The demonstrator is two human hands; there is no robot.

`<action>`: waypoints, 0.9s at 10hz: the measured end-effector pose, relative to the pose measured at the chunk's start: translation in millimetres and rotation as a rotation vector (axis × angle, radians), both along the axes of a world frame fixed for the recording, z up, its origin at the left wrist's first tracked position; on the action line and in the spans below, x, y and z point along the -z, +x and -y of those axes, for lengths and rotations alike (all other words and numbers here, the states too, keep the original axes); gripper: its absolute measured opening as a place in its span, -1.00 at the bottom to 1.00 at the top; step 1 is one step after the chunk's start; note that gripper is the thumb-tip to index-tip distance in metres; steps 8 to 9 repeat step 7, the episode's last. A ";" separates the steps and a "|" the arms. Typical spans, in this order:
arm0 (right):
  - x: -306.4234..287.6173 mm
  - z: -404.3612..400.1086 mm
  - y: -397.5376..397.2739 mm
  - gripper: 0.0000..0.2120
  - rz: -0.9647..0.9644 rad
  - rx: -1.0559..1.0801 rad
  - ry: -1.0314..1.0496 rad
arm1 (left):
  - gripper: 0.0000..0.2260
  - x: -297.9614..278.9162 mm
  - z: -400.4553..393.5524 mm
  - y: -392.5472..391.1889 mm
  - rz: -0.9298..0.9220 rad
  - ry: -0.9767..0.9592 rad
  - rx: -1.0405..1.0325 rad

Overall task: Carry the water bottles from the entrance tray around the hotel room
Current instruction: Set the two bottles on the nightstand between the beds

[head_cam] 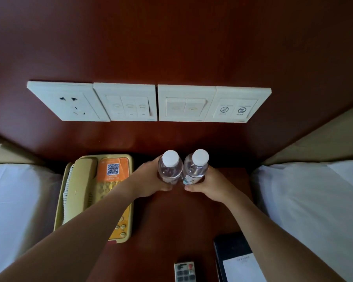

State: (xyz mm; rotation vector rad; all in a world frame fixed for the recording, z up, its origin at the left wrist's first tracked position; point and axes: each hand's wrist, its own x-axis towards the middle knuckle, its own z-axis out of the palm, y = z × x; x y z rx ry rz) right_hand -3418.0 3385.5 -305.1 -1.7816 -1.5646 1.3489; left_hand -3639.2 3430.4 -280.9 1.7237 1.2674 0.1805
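Note:
Two clear water bottles with white caps stand upright side by side at the back of a dark wooden nightstand (171,220). My left hand (149,178) wraps around the left bottle (170,166). My right hand (210,184) wraps around the right bottle (197,166), which has a small printed label low on its side. The bottles touch each other. Their bases are hidden behind my fingers, so I cannot tell whether they rest on the wood.
A beige and orange telephone (98,192) lies left of the bottles. A remote control (184,271) and a dark folder with a notepad (236,259) sit near the front edge. White beds (314,200) flank both sides. Wall switches and a socket (147,102) are above.

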 end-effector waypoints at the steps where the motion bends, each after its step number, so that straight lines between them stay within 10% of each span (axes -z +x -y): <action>1: 7.2 0.4 -1.8 -0.36 0.035 -0.005 0.030 | -0.58 4.3 -3.3 1.8 -0.022 0.009 0.016; 4: -22.1 8.8 -5.9 0.00 -0.061 0.083 -0.074 | -0.22 -15.3 10.9 -2.7 0.135 -0.105 -0.148; 7: -203.1 6.9 -23.3 -0.32 -0.076 0.021 0.119 | -0.66 -209.0 33.3 -19.2 0.149 0.254 -0.266; 9: -203.1 6.9 -23.3 -0.32 -0.076 0.021 0.119 | -0.66 -209.0 33.3 -19.2 0.149 0.254 -0.266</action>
